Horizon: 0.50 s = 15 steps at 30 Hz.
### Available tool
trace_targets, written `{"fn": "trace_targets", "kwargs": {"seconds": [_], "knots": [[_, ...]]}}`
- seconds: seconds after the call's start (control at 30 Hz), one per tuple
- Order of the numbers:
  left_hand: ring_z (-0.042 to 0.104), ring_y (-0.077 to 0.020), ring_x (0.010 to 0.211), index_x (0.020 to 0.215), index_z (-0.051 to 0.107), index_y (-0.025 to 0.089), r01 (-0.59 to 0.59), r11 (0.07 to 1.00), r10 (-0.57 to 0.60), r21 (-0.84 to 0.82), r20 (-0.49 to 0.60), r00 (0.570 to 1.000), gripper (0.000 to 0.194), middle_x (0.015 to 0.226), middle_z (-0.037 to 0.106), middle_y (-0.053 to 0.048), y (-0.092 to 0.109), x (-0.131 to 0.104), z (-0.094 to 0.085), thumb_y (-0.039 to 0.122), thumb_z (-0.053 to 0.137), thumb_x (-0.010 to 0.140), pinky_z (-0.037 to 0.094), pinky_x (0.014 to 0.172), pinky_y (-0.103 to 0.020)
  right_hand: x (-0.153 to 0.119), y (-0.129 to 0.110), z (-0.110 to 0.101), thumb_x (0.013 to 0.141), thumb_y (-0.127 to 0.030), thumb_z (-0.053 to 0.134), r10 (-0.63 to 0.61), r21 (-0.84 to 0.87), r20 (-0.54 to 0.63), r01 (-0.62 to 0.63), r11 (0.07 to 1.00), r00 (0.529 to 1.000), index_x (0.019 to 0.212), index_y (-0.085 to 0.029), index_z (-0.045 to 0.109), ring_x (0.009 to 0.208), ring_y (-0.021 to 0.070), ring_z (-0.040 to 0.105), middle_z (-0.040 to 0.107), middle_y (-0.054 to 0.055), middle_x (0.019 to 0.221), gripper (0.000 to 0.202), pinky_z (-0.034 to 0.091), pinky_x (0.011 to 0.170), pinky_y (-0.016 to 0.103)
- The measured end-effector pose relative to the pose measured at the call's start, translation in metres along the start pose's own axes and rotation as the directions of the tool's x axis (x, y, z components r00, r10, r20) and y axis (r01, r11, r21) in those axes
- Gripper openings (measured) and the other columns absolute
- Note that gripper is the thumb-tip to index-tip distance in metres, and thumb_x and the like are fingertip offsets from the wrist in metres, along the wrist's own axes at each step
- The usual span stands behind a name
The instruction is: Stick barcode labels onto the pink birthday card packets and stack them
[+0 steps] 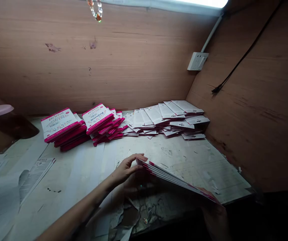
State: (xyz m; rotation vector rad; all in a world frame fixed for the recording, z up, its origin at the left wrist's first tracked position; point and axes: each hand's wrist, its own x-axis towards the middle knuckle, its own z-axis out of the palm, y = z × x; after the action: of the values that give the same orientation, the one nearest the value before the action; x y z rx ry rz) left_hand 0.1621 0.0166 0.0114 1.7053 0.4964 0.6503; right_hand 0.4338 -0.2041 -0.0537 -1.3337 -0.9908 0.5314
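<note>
The left hand (130,166) and right hand (216,216) pinch opposite ends of thin, white-and-pink, rectangular card packets (172,179). Light, even pressure should keep edges aligned.

We're losing part of the right hand (215,217) behind the held packets (179,182), cropping the lamp (164,4) above them, not reading tiny print on white packets (152,116) beyond.

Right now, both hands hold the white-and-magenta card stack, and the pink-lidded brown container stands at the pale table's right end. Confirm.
No: the head view shows the container at the table's left end. The left hand and right hand do hold the stack.
</note>
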Motion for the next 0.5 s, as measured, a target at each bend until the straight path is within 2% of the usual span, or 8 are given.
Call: {"fn": "trace_targets", "kwargs": {"seconds": [0.07, 0.13, 0.2, 0.27, 0.3, 0.33, 0.43, 0.5], "knots": [[0.056, -0.0265, 0.116, 0.106, 0.066, 0.017, 0.029, 0.999, -0.027, -0.024, 0.052, 0.998, 0.033, 0.113, 0.066, -0.011, 0.008, -0.002, -0.007, 0.043, 0.05, 0.095, 0.039, 0.103, -0.042, -0.001, 0.0, -0.002, 0.083, -0.028, 0.068, -0.002, -0.038, 0.008, 0.002, 0.999, 1.0, 0.103, -0.023, 0.074, 0.103, 0.0304, 0.067, 0.072, 0.01, 0.109, 0.022, 0.055, 0.092, 0.044], [0.058, -0.025, 0.111, 0.111, 0.064, 0.016, 0.059, 0.997, -0.055, -0.041, 0.081, 0.995, 0.034, 0.115, 0.065, -0.011, 0.015, -0.008, -0.007, 0.042, 0.046, 0.097, 0.041, 0.099, -0.04, -0.002, 0.0, -0.002, 0.083, -0.029, 0.068, -0.004, -0.06, 0.019, 0.005, 0.998, 1.0, 0.104, -0.023, 0.074, 0.105, 0.0311, 0.066, 0.071, 0.01, 0.11, 0.023, 0.054, 0.093, 0.045], [0.054, -0.0259, 0.114, 0.119, 0.058, 0.017, 0.054, 0.998, -0.05, -0.027, 0.125, 0.991, 0.038, 0.12, 0.06, -0.011, 0.023, -0.014, 0.0, 0.044, 0.055, 0.092, 0.04, 0.101, -0.04, -0.002, -0.001, 0.0, 0.083, -0.03, 0.068, -0.005, -0.058, 0.009, 0.006, 0.998, 1.0, 0.104, -0.023, 0.073, 0.104, 0.0308, 0.066, 0.071, 0.009, 0.109, 0.023, 0.055, 0.092, 0.045], [0.052, -0.0267, 0.114, 0.125, 0.051, 0.019, 0.026, 1.0, -0.027, 0.012, 0.16, 0.987, 0.055, 0.122, 0.056, -0.01, 0.028, -0.019, 0.012, 0.042, 0.071, 0.079, 0.04, 0.099, -0.04, -0.001, -0.002, 0.004, 0.083, -0.031, 0.068, -0.014, -0.053, -0.004, 0.014, 0.999, 1.0, 0.105, -0.024, 0.072, 0.103, 0.0306, 0.066, 0.071, 0.009, 0.109, 0.023, 0.055, 0.091, 0.045], [0.053, -0.0262, 0.111, 0.124, 0.049, 0.019, 0.011, 0.999, -0.016, 0.032, 0.151, 0.988, 0.062, 0.12, 0.056, -0.009, 0.028, -0.02, 0.02, 0.038, 0.078, 0.072, 0.042, 0.097, -0.039, 0.001, -0.004, 0.007, 0.082, -0.032, 0.068, -0.022, -0.053, -0.004, 0.022, 0.998, 1.0, 0.105, -0.025, 0.071, 0.104, 0.0309, 0.065, 0.07, 0.009, 0.11, 0.024, 0.055, 0.091, 0.046], [0.055, -0.0249, 0.107, 0.12, 0.05, 0.02, 0.003, 0.999, -0.008, 0.045, 0.117, 0.993, 0.06, 0.116, 0.057, -0.008, 0.028, -0.021, 0.028, 0.033, 0.08, 0.069, 0.044, 0.093, -0.037, 0.002, -0.005, 0.009, 0.082, -0.032, 0.069, -0.026, -0.052, 0.007, 0.027, 0.998, 1.0, 0.106, -0.025, 0.07, 0.107, 0.0316, 0.064, 0.069, 0.009, 0.112, 0.026, 0.054, 0.093, 0.049], [0.061, -0.0194, 0.09, 0.099, 0.056, 0.019, 0.007, 1.0, -0.007, 0.026, -0.022, 1.0, 0.024, 0.098, 0.063, -0.005, 0.02, -0.017, 0.049, 0.021, 0.069, 0.079, 0.047, 0.081, -0.031, 0.007, -0.01, 0.008, 0.08, -0.037, 0.071, 0.001, -0.024, 0.054, 0.0, 1.0, 0.999, 0.108, -0.024, 0.067, 0.112, 0.0328, 0.062, 0.069, 0.01, 0.112, 0.031, 0.042, 0.104, 0.058], [0.062, -0.0176, 0.084, 0.089, 0.057, 0.019, 0.007, 1.0, -0.008, -0.015, -0.044, 0.999, 0.008, 0.09, 0.066, -0.004, 0.013, -0.014, 0.056, 0.018, 0.062, 0.083, 0.047, 0.078, -0.029, 0.01, -0.013, 0.0, 0.079, -0.043, 0.07, 0.015, -0.015, 0.087, -0.014, 1.0, 0.996, 0.105, -0.026, 0.068, 0.107, 0.0316, 0.064, 0.071, 0.008, 0.103, 0.031, 0.037, 0.108, 0.06]]}}
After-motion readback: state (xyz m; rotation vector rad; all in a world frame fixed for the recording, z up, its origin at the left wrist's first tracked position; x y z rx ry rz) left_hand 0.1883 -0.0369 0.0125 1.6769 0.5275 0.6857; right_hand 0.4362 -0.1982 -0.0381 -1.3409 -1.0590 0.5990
